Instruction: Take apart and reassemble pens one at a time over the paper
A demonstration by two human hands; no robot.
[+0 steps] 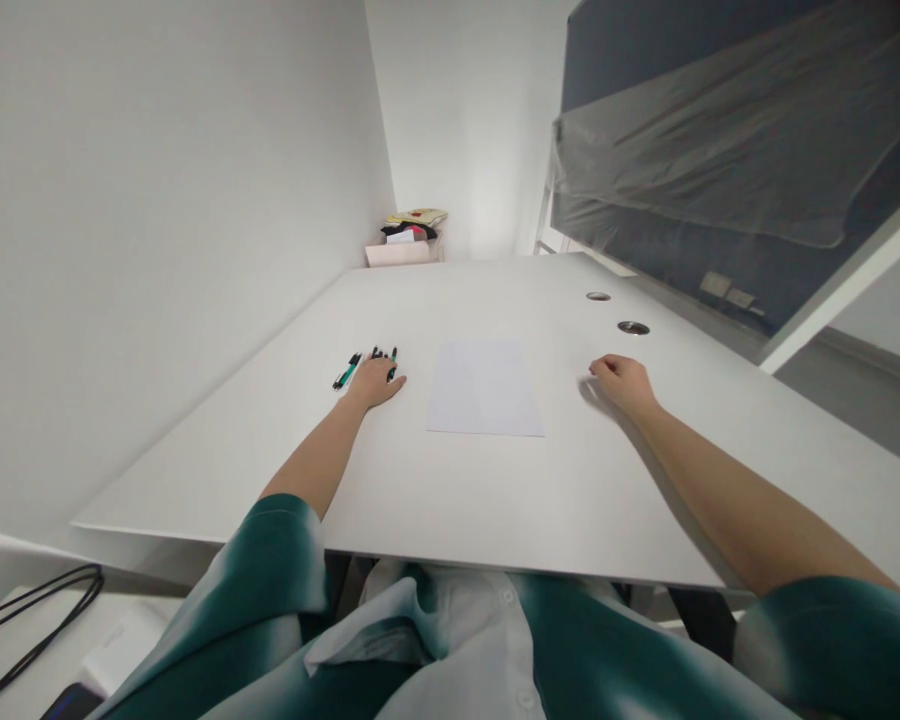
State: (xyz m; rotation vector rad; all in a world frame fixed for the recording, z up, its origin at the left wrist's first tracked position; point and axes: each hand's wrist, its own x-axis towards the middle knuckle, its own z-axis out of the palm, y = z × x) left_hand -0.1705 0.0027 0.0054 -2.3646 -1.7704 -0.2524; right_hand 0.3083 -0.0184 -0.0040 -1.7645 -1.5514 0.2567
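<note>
My left hand (pixel 373 382) rests over a small group of black and green pens (pixel 394 358) on the left half of the white table (pixel 495 500). Its thumb points out to the right and the hand lies fairly flat; the pens partly hide behind its fingers. Just left of that hand is a green pen with black ends (pixel 347 371), lying at a slant. A blank sheet of white paper (pixel 485 390) lies flat between my two hands, touched by neither. To the right of the paper, my right hand (pixel 622 382) is curled into a loose fist above the tabletop, with nothing visible in it.
Two round cable holes (pixel 634 328) sit in the table's right side. At the far end stands a box with folded items (pixel 401 250). A dark panel under plastic film (pixel 705 150) rises on the right. Black cables (pixel 37 610) and a white box (pixel 124 645) are at lower left.
</note>
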